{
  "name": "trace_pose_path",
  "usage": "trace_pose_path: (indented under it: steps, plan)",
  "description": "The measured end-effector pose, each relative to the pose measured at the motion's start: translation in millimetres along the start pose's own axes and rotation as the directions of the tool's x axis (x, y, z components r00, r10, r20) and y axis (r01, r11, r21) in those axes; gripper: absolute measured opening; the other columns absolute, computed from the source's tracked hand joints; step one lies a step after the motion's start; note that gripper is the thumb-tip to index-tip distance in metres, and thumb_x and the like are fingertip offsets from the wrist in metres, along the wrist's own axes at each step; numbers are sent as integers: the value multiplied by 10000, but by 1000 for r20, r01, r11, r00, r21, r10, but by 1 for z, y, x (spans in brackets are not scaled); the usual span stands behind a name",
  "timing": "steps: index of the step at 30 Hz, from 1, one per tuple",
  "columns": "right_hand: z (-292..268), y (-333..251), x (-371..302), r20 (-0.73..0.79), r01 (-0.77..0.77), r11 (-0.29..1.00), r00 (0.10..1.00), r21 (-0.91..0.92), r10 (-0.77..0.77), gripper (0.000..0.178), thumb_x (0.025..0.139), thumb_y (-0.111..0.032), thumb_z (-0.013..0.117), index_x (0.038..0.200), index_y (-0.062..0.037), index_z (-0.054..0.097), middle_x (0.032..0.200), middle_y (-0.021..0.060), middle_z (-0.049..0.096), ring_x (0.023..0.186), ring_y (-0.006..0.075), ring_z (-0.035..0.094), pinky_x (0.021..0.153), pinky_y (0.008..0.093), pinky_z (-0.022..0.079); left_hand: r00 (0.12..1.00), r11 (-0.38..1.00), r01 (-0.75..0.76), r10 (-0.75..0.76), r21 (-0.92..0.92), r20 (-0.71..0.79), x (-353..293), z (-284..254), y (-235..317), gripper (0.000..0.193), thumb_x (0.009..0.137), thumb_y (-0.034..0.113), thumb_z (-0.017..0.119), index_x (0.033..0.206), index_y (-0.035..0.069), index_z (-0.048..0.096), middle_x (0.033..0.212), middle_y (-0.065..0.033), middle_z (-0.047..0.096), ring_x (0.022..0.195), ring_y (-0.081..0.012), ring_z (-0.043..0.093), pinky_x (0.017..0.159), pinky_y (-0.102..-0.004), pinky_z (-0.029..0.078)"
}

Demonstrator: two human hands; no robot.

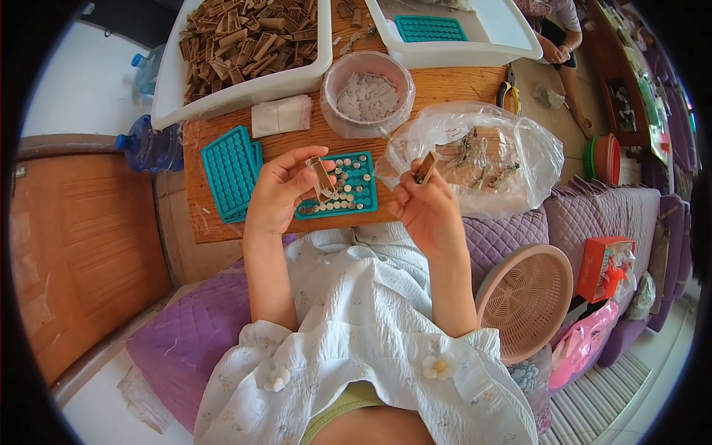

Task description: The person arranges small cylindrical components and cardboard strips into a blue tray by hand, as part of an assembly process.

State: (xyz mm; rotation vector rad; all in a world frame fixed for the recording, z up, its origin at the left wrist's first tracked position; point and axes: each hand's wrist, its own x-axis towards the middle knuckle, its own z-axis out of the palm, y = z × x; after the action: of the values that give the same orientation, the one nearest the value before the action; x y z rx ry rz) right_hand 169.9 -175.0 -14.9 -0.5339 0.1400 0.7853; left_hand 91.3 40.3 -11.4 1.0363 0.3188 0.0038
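Note:
My left hand (278, 194) pinches a small brown plastic casing (322, 180) with its hollow side in view. Over the table edge to the right, my right hand (434, 208) grips another narrow brown piece (425, 167) between thumb and fingers; the fingers partly cover it. Below and between the hands lies a teal moulded tray (365, 156) with several round silver discs, like button cells, in its pockets. More teal trays (226, 174) are stacked beside my left hand. A clear plastic bag (534, 167) holding thin wired parts lies just beyond my right hand.
At the back left, a white bin (324, 55) is heaped with brown casings (248, 44). A plastic-lined bowl (345, 70) contains pale flat pieces. Pliers (509, 93) lie near the right edge. Another white bin (482, 52) holds a teal tray. A person's arm (567, 44) shows at upper right.

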Motion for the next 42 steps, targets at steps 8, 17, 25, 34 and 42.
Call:
trace_pose_path:
  steps: [8,17,25,34,42]
  plan:
    - [31,37,7,22,-37,842,998,-539,58,224,912,-277,488,906,-54,498,646,-11,442,552,82,425,521,225,407,954,959,-277,282,60,-106,-19,32,-7,392,776,114,670,1123,-13,541,985,-117,624,866,-172,619,772,-290,505]
    - [22,41,34,-11,-40,760,999,-649,43,190,900,-217,520,877,-29,504,702,1,512,573,69,487,538,208,436,921,913,-276,341,299,-189,-6,38,-12,396,780,36,648,1156,3,526,967,-106,635,851,-132,604,774,-241,488]
    - [24,33,40,-50,-145,758,988,-636,147,97,869,-89,535,873,2,502,764,50,570,650,106,589,586,226,507,941,841,-247,327,481,-89,2,33,-8,490,740,87,695,1188,24,507,970,-113,644,847,-124,606,759,-254,497]
    - [17,33,52,-93,-190,680,980,-708,177,106,824,-14,528,919,33,540,807,75,591,683,119,614,593,220,520,872,479,-288,488,829,21,7,37,-16,299,727,95,681,1015,54,611,790,-100,649,673,-181,633,595,-269,490]
    - [15,37,52,-158,-211,757,977,-618,143,120,843,-50,538,927,34,551,824,61,594,710,110,608,621,208,517,843,663,-296,520,688,-138,8,32,-27,233,766,42,650,994,18,605,830,-81,647,713,-115,613,657,-226,495]
